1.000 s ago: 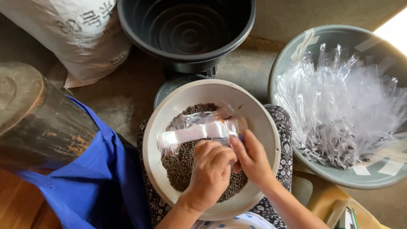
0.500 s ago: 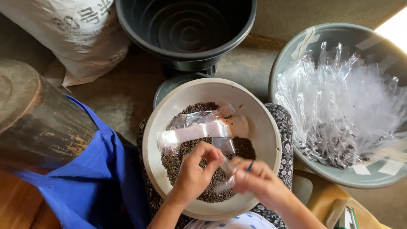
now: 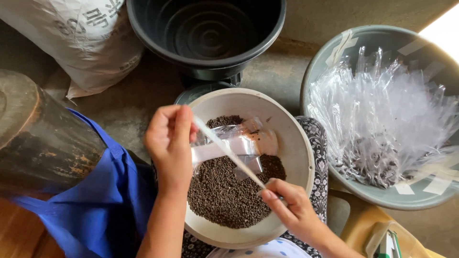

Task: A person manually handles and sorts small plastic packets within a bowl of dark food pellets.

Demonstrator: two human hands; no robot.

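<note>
A white bowl sits on my lap, filled with small dark pellets. A clear plastic bag with a white band lies on the pellets at the bowl's far side. My left hand is raised over the bowl's left rim and pinches one end of a thin clear plastic strip. My right hand pinches the strip's other end above the bowl's near right side. The strip is stretched taut and slanted between the two hands.
A grey tub at right holds several clear plastic bags and dark pellets. A black bucket stands beyond the bowl. A white sack lies top left. A dark wooden post and blue cloth are at left.
Both hands were together over the pellets. Now they have pulled apart, the left hand up and to the left, stretching the clear strip between them.
</note>
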